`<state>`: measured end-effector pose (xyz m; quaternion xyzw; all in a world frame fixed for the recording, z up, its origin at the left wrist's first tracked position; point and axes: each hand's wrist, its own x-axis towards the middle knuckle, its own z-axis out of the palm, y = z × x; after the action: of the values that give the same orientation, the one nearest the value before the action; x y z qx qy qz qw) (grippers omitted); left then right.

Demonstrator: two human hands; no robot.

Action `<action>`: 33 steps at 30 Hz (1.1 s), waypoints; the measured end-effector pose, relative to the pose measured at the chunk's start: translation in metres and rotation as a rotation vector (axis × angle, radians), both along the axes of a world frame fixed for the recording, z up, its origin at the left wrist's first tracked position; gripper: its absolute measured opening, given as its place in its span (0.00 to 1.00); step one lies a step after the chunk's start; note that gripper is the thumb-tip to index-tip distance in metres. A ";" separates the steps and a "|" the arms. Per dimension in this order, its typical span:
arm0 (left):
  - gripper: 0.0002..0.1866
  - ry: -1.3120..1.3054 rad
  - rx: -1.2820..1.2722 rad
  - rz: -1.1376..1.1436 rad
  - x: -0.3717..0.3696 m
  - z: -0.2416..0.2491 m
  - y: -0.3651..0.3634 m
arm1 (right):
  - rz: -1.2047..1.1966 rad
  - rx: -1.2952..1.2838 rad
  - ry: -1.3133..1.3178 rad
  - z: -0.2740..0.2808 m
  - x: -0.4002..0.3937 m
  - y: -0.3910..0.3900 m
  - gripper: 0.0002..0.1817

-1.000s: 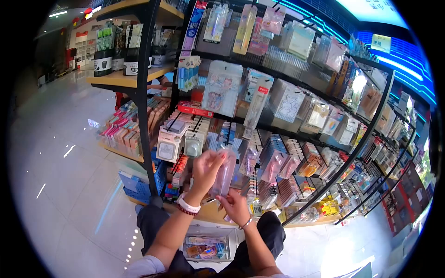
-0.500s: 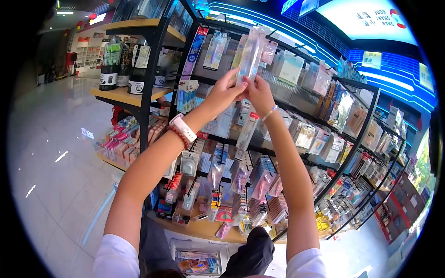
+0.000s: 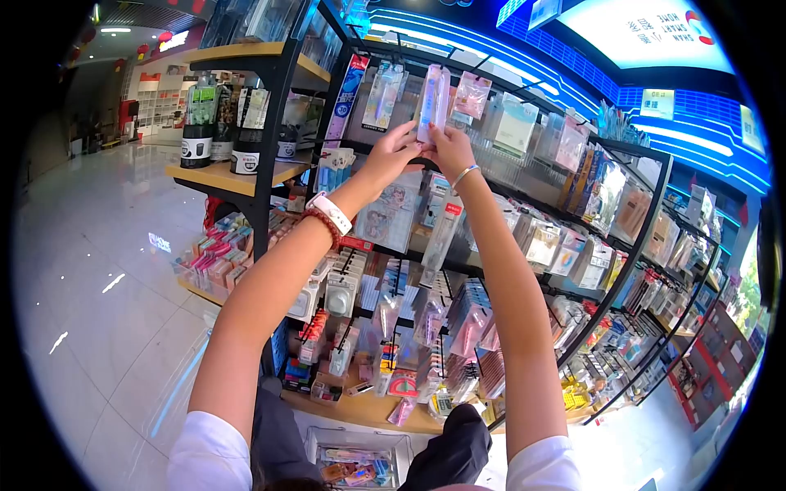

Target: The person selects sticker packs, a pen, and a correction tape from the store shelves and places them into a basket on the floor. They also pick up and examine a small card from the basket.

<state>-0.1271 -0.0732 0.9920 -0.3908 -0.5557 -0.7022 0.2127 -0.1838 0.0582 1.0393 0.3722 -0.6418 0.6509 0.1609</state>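
A long, narrow pastel package [image 3: 434, 98] in pink and lilac stands nearly upright in front of the upper rack. Its contents are too small to name. My left hand [image 3: 395, 155] is at its lower left edge, fingers against the pack. Closed on the lower right side is my right hand [image 3: 452, 152]. Hanging packs flank it: a pen-like pack [image 3: 382, 96] on the left and a pink pack [image 3: 472, 94] on the right. Below my hands hangs a sheet with cartoon figures [image 3: 391, 214], beside a long clear pack with a red top [image 3: 442, 237].
A black upright post [image 3: 278, 123] and wooden shelf [image 3: 217, 176] with cups stand at the left. Lower hooks carry many small packs [image 3: 471, 319]. A clear-sided bin [image 3: 360, 438] holding packaged items sits between my knees on the floor.
The package has moved slightly down and left, and its face now shows pinker and lilac instead of mostly clear. My left fingers have loosened and spread a little.
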 end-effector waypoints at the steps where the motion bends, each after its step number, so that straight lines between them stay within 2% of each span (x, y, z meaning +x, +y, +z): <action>1: 0.28 0.004 -0.003 -0.002 0.001 -0.002 -0.001 | 0.044 -0.044 -0.017 0.001 -0.001 0.000 0.16; 2: 0.28 -0.006 -0.004 -0.002 0.002 -0.004 0.000 | 0.087 -0.088 -0.039 0.000 -0.002 -0.001 0.17; 3: 0.28 0.044 -0.023 0.093 0.006 -0.007 0.003 | 0.084 -0.088 -0.055 -0.002 -0.003 -0.002 0.17; 4: 0.28 0.094 -0.044 0.187 0.005 -0.011 0.006 | 0.019 -0.079 -0.070 -0.001 -0.005 -0.006 0.17; 5: 0.28 0.080 -0.043 0.184 0.000 -0.017 0.007 | -0.048 -0.068 -0.085 0.000 -0.008 -0.009 0.17; 7: 0.29 0.318 -0.146 0.483 -0.007 -0.027 0.012 | -0.106 -0.038 -0.049 -0.003 -0.034 -0.015 0.19; 10: 0.29 0.307 -0.103 0.518 0.009 -0.050 0.024 | -0.306 0.010 -0.001 -0.006 -0.035 -0.020 0.21; 13: 0.28 0.353 -0.099 0.541 0.037 -0.076 0.031 | -0.283 -0.018 -0.011 -0.016 -0.057 -0.019 0.19; 14: 0.27 0.412 -0.088 0.545 0.045 -0.088 0.032 | -0.263 -0.079 -0.038 -0.024 -0.064 -0.017 0.22; 16: 0.24 0.477 -0.064 0.539 0.068 -0.124 0.035 | -0.390 -0.021 0.050 -0.038 -0.053 -0.004 0.16; 17: 0.23 0.479 -0.049 0.530 0.080 -0.148 0.036 | -0.425 -0.193 0.334 -0.055 -0.057 -0.001 0.16; 18: 0.20 0.470 -0.058 0.524 0.093 -0.179 0.037 | -0.592 -0.242 0.489 -0.072 0.043 0.001 0.12; 19: 0.17 0.464 -0.026 0.568 0.094 -0.218 0.042 | -0.804 -0.253 0.699 -0.097 0.041 0.016 0.13; 21: 0.15 0.369 0.033 0.622 0.105 -0.304 0.055 | -0.679 -0.460 0.842 -0.149 0.112 0.023 0.17; 22: 0.13 0.242 0.099 0.639 0.108 -0.349 0.068 | -0.668 -0.575 0.855 -0.183 0.131 0.029 0.14; 23: 0.11 0.074 0.220 0.656 0.116 -0.391 0.080 | -0.749 -0.617 0.847 -0.223 0.150 0.039 0.13; 24: 0.10 -0.060 0.137 0.722 0.128 -0.430 0.088 | -0.788 -0.746 0.709 -0.271 0.159 0.041 0.13; 25: 0.11 -0.248 0.268 0.646 0.135 -0.469 0.105 | -0.850 -0.861 0.571 -0.330 0.166 0.044 0.13; 27: 0.13 -0.478 0.280 0.616 0.149 -0.527 0.119 | -0.957 -0.439 0.513 -0.425 0.166 0.041 0.09; 28: 0.14 -0.626 0.189 0.654 0.171 -0.566 0.120 | -0.913 -0.095 0.177 -0.477 0.200 0.037 0.09; 29: 0.15 -0.738 0.137 0.687 0.180 -0.600 0.123 | -0.870 -0.274 -0.088 -0.553 0.201 0.038 0.07; 30: 0.15 -0.773 -0.019 0.767 0.188 -0.645 0.121 | -0.862 -0.324 -0.360 -0.638 0.208 0.044 0.09; 31: 0.15 -0.792 -0.176 0.840 0.194 -0.692 0.118 | -0.875 -0.412 -0.703 -0.694 0.229 0.049 0.11; 33: 0.14 -0.932 -0.342 0.783 0.175 -0.769 0.116 | -1.189 0.028 -1.094 -0.779 0.233 0.070 0.10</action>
<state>0.0477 0.0428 0.2234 0.1599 -0.7962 -0.5703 0.1239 0.0490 0.1286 0.2604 -0.4007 -0.7284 0.5383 0.1383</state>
